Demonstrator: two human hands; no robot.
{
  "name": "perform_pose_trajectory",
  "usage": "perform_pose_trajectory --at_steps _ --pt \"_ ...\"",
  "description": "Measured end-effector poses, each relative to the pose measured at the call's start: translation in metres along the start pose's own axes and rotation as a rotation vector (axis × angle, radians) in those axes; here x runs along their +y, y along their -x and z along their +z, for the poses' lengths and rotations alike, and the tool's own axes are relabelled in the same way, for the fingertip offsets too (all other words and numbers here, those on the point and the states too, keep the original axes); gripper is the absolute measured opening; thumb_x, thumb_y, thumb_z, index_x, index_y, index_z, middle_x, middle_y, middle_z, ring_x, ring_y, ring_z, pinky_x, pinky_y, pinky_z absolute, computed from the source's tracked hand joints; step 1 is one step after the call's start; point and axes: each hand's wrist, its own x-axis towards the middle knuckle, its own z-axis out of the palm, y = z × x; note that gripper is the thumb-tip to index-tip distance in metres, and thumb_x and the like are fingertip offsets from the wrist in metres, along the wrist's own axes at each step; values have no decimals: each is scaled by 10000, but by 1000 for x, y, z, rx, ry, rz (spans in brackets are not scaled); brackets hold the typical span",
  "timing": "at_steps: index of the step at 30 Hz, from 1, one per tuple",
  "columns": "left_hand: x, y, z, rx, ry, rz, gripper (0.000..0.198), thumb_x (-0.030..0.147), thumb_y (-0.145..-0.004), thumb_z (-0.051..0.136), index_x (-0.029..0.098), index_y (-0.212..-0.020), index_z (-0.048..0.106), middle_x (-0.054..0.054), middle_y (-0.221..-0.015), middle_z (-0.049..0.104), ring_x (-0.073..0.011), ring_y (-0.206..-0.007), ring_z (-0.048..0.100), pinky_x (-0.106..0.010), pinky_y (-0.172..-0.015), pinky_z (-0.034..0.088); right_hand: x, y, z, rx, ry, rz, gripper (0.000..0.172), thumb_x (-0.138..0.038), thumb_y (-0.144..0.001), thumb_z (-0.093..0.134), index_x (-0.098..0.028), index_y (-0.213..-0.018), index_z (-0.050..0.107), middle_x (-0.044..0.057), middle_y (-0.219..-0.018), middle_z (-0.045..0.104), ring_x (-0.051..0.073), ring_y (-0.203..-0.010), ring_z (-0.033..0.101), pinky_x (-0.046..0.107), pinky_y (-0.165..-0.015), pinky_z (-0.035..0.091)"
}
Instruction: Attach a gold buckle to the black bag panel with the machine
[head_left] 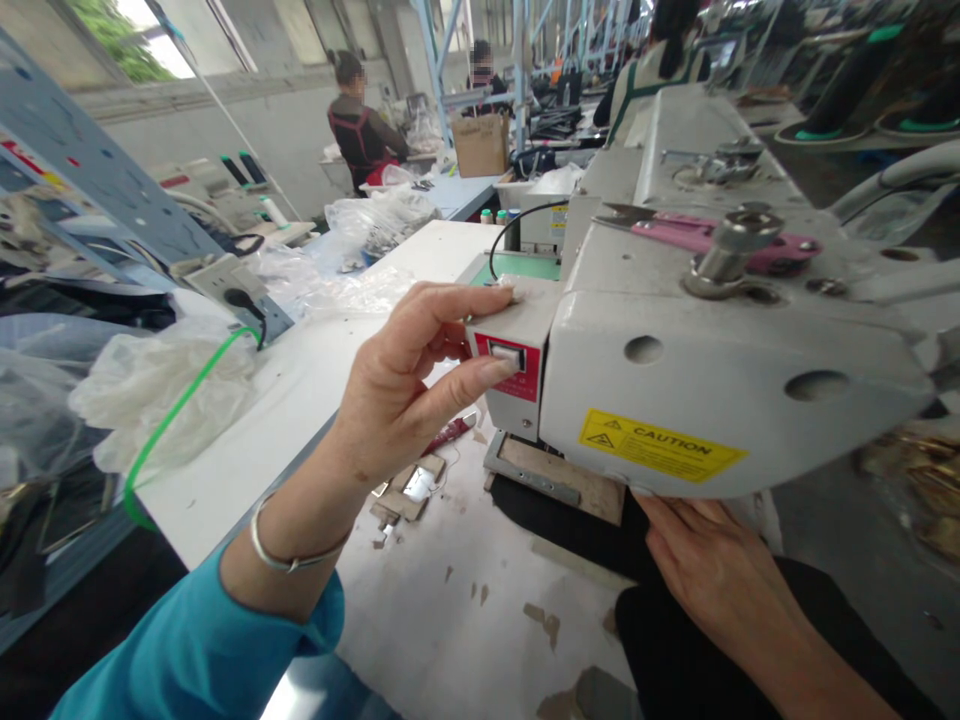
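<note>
My left hand [420,385] is at the switch box [517,400] on the front of a pale sewing machine [720,370]. Its thumb presses against the white rocker switch [507,354] on a red label, and the index finger rests on top of the box. Under the machine head, my right hand [716,570] holds black fabric [555,520], fingertips hidden by the casing. A metal clamp plate [555,478] sits over that fabric. On top of the machine lie pink-handled thread snips [720,235].
Metal pieces and brown scraps [412,490] lie on the white table [255,440], by a dark red tool [454,430]. Plastic bags [165,380] and a green cord [180,405] are at left. Behind are co-workers [364,125] and a cardboard box [480,145].
</note>
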Motion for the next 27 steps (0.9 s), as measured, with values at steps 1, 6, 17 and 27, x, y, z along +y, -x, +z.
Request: perform_pose_trajectory --at_steps 1,6,17,27 --pt "0 0 0 1 -5 0 358 423 -902 708 339 -1243 638 -44 -1189 611 -176 -946 652 -312 -815 610 0 0 0 -3 -2 4 309 -98 -915 441 -106 -1114 678 112 -975 742 248 -925 648 398 -885 518" --pt "1 1 -1 0 -17 -17 376 453 -898 704 335 -1249 634 -48 -1185 619 -183 -933 654 -326 -810 614 -1 2 1 -33 -7 6 331 -96 -915 444 -85 -1165 661 131 -1035 734 263 -984 644 415 -926 508" --pt "1 0 -3 -21 0 -27 384 464 -892 710 340 -1248 632 -44 -1184 620 -183 -920 659 -339 -798 610 7 8 0 -7 1 -15 318 -101 -933 431 -81 -1160 652 119 -1017 735 262 -989 637 421 -928 517" --pt "-3 -3 8 92 -67 16 324 477 -888 715 321 -1161 642 -40 -1152 647 -190 -966 646 -337 -738 607 17 20 -6 10 45 -55 299 -104 -949 432 -19 -1106 671 165 -1044 725 282 -1056 629 453 -957 509"
